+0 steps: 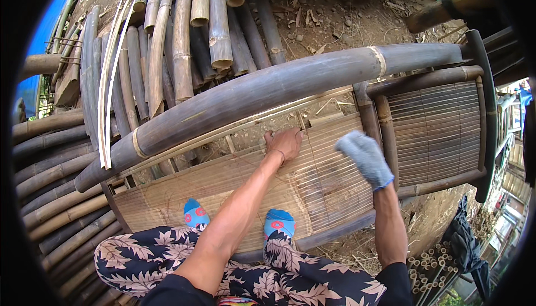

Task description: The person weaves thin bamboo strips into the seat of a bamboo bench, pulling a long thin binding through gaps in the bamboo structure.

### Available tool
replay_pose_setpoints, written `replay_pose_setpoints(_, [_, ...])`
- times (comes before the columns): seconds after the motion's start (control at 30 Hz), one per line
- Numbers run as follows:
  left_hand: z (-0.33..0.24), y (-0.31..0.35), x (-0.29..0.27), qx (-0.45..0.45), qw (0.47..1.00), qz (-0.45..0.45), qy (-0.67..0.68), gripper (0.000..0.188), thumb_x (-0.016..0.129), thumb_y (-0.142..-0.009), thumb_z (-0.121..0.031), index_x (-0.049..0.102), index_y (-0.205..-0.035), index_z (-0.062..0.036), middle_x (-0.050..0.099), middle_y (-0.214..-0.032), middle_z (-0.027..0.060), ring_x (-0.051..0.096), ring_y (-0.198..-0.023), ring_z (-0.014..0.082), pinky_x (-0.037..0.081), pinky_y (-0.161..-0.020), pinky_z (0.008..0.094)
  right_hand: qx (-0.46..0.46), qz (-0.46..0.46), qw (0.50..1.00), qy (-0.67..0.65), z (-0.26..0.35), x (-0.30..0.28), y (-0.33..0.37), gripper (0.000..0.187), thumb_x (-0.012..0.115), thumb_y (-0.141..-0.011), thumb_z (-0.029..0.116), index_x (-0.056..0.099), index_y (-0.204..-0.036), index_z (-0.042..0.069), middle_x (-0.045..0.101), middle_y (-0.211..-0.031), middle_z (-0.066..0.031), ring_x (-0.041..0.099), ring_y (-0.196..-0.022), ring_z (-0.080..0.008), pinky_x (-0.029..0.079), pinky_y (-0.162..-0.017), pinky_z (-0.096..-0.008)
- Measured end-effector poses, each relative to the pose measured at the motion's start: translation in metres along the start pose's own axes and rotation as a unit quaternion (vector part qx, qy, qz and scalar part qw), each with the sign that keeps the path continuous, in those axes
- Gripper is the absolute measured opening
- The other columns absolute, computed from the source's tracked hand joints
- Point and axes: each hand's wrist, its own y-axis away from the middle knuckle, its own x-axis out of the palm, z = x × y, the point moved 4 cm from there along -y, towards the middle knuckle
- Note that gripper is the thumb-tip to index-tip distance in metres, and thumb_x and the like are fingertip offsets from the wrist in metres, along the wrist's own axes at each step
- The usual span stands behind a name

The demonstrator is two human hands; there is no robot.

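Note:
My left hand (285, 143) is bare and wears a thin dark band at the wrist. Its fingers curl over the far edge of a bamboo slat panel (251, 169), where the fingertips are partly hidden. My right hand (365, 158) wears a grey knitted glove and hovers above the panel's right part, smeared by motion; its fingers cannot be made out. The panel is the seat of a bamboo bench, with thin dark strands lying across it. Beyond my hands a thick dark bamboo pole (268, 97) spans the bench. Narrow split strips (231, 147) run between pole and panel.
A slatted end panel (435, 130) stands at the right. Bamboo poles (184, 32) are stacked at the far left, more poles (61, 211) at the left. My feet in blue socks (279, 222) rest on the seat. Cut bamboo tubes (432, 267) and dark cloth (463, 239) lie lower right.

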Motion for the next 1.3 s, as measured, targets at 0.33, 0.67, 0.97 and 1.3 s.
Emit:
replay_pose_setpoints(0.33, [-0.014,0.005,0.0,-0.008,1.0,0.009,0.023,0.037,0.036,-0.101,-0.036,0.065,-0.104,-0.0122,0.07,-0.106,0.015,0.062,-0.104,0.0362,0.025,-0.1,0.0559,-0.131,0.097,0.808,0.567,-0.085,-0.018,0.005,0.028,0.046,-0.097,0.014,0.062,-0.077,0.002,0.068,-0.079,-0.0187,0.068,-0.068,-0.0324,0.056,-0.061,-0.0427])
replay_pose_setpoints(0.67, [-0.013,0.01,-0.019,0.011,0.994,-0.072,0.083,0.03,0.051,-0.096,-0.03,0.067,-0.112,-0.0103,0.067,-0.112,0.016,0.06,-0.107,0.0378,0.032,-0.1,0.054,-0.142,0.092,0.932,0.32,-0.101,0.027,0.061,0.018,0.051,-0.091,0.019,0.057,-0.08,0.007,0.058,-0.071,-0.0183,0.063,-0.076,-0.0375,0.049,-0.064,-0.0469])
replay_pose_setpoints(0.97, [0.146,0.104,-0.086,-0.033,0.897,-0.383,-0.218,0.041,0.07,-0.083,-0.033,0.057,-0.115,-0.0108,0.056,-0.104,0.0103,0.053,-0.104,0.0303,0.043,-0.087,0.0472,-0.193,-0.275,0.875,0.349,-0.073,0.003,-0.017,0.018,0.051,-0.099,0.015,0.067,-0.096,0.006,0.064,-0.095,-0.0154,0.062,-0.087,-0.0312,0.051,-0.077,-0.0404])
replay_pose_setpoints(1.3, [0.177,0.116,-0.092,0.043,0.921,-0.343,-0.18,0.042,0.067,-0.084,-0.05,0.064,-0.096,-0.0092,0.053,-0.107,0.0127,0.059,-0.093,0.0335,0.048,-0.082,0.0462,-0.242,-0.269,0.796,0.486,-0.07,0.05,-0.145,0.029,0.048,-0.1,0.019,0.069,-0.108,0.001,0.068,-0.112,-0.0199,0.062,-0.107,-0.0366,0.047,-0.095,-0.045])
